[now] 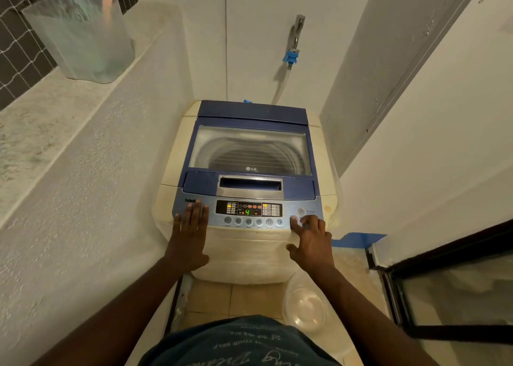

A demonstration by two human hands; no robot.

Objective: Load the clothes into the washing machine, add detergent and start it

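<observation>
Pressing on the control panel (248, 213) of the washing machine (249, 188), the right hand (312, 243) had its index finger on a round button at the panel's right end, just below the power button (301, 211); its other fingers were loosely curled and the thumb stuck out toward the machine's front, gripping nothing. The left hand (188, 235) lay flat on the panel's left end, fingers straight and together, palm down, holding nothing, partly covering the printed label there. The washing machine stood in a narrow nook, front toward the person, its blue lid (249, 149) closed; the drum showed through the lid window but whether clothes were inside could not be told. The display (248, 209) in the middle of the panel was lit, showing a green 4 and several orange and red indicators. A row of round buttons ran below the display. Behind the machine, on the wall, a tap (295, 32) with a blue fitting (291, 56) fed a hose going down toward the machine's back. Left of the machine, on the ledge (41, 121), stood a translucent plastic container (80, 35). On the floor by the machine's front right corner sat a clear plastic bowl (306, 306). Right of the machine, blue tape (358, 239) ran along the floor edge near a dark-framed glass door (449, 290).
</observation>
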